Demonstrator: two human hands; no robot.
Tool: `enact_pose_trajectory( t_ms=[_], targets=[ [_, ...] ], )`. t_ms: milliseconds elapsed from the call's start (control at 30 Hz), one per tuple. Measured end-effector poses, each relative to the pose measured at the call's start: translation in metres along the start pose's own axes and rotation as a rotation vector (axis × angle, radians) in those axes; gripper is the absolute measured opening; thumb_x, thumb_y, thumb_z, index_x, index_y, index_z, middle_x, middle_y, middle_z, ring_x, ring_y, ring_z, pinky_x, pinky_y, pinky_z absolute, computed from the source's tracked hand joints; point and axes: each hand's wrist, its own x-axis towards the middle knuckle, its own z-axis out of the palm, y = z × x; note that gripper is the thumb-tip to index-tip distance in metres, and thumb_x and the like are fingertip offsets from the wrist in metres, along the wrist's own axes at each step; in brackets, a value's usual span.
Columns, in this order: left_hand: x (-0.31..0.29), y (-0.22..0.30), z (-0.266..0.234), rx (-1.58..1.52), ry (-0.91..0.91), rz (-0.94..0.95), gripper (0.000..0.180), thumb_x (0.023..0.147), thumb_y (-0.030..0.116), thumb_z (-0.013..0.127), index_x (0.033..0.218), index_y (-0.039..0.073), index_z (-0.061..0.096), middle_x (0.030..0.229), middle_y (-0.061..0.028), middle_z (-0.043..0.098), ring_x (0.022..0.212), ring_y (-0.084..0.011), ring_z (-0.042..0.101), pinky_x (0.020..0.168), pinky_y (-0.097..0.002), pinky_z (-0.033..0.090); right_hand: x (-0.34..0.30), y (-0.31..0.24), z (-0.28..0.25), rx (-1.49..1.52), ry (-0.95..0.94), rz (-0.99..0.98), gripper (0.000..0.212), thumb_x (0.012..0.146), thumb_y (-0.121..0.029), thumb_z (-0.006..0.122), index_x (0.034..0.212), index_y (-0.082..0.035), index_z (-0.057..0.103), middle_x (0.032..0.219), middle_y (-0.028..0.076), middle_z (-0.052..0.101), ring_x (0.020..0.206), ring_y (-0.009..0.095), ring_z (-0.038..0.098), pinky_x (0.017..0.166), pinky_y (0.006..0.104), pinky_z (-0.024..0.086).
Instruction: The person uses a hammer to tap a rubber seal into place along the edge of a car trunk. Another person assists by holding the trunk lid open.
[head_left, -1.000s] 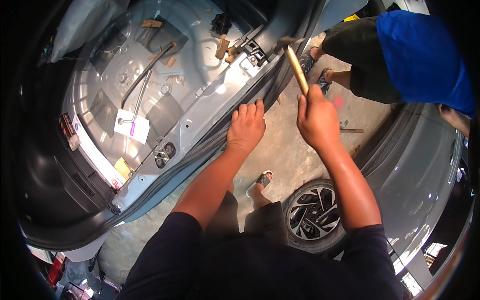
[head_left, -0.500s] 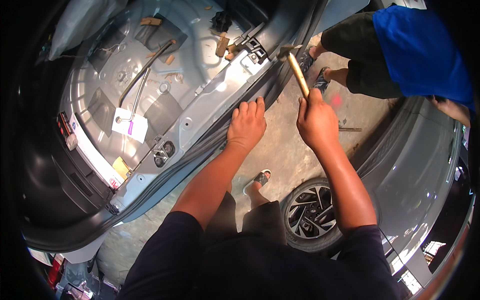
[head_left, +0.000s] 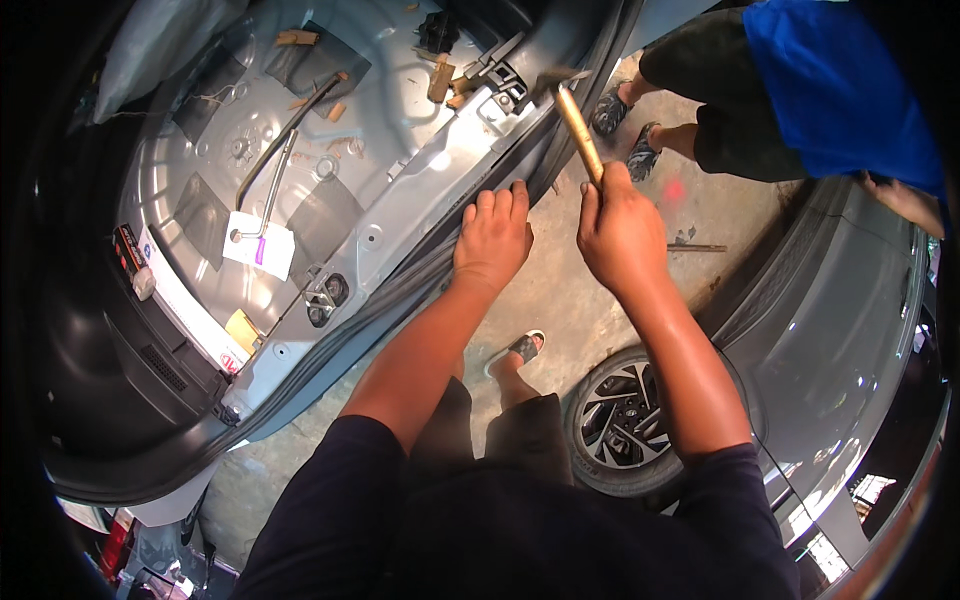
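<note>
My right hand (head_left: 625, 232) is closed round the yellowish handle of a hammer (head_left: 580, 132). The dark hammer head is beside the far right corner of the car's boot opening; whether it touches the body there I cannot tell. My left hand (head_left: 492, 238) rests with its fingers laid over the outer edge of the boot sill (head_left: 372, 238), on the bumper side, and holds no tool. A metal latch (head_left: 500, 85) sits on the sill's far end, close to the hammer head. Another latch piece (head_left: 325, 298) is at the nearer end.
In the boot floor lie an L-shaped wrench (head_left: 275, 190), a dark curved bar (head_left: 270, 148), a white card (head_left: 257, 246) and several wood scraps (head_left: 440, 80). A grey car (head_left: 810, 330) with its wheel (head_left: 622, 420) stands at right. Another person in a blue garment (head_left: 840, 90) stands at far right.
My right hand and the hammer have moved a little left and up, toward the far corner of the boot opening. My left hand stays on the sill.
</note>
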Motion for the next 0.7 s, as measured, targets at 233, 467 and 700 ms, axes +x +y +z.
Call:
enact_pose_trajectory(
  t_ms=[233, 467, 700],
  targets=[
    [0.005, 0.002, -0.002, 0.001, 0.049, 0.018, 0.061, 0.093, 0.029, 0.074, 0.147, 0.005, 0.061, 0.113, -0.0058, 0.064, 0.11, -0.0259, 0.06, 0.09, -0.042, 0.051, -0.009, 0.004, 0.007, -0.132, -0.106, -0.081, 0.021, 0.109, -0.022, 0.061, 0.115, -0.003, 0.054, 0.084, 0.029, 0.074, 0.077, 0.053, 0.072, 0.072, 0.064, 0.056],
    [0.004, 0.007, 0.0, 0.014, 0.051, 0.032, 0.064, 0.092, 0.032, 0.075, 0.149, 0.007, 0.06, 0.111, -0.0058, 0.062, 0.111, -0.0256, 0.06, 0.091, -0.042, 0.051, -0.008, 0.02, 0.005, -0.171, -0.259, -0.129, 0.019, 0.11, -0.019, 0.063, 0.112, -0.003, 0.052, 0.082, 0.028, 0.07, 0.081, 0.055, 0.07, 0.07, 0.0632, 0.053],
    [0.001, -0.001, -0.001, 0.067, 0.011, -0.007, 0.073, 0.089, 0.036, 0.08, 0.152, 0.007, 0.059, 0.114, -0.0059, 0.062, 0.112, -0.0268, 0.059, 0.094, -0.0424, 0.051, -0.014, -0.04, -0.053, 0.331, 0.265, -0.426, 0.019, 0.107, -0.018, 0.065, 0.114, -0.004, 0.055, 0.081, 0.027, 0.071, 0.077, 0.054, 0.072, 0.073, 0.0618, 0.057]
  ],
)
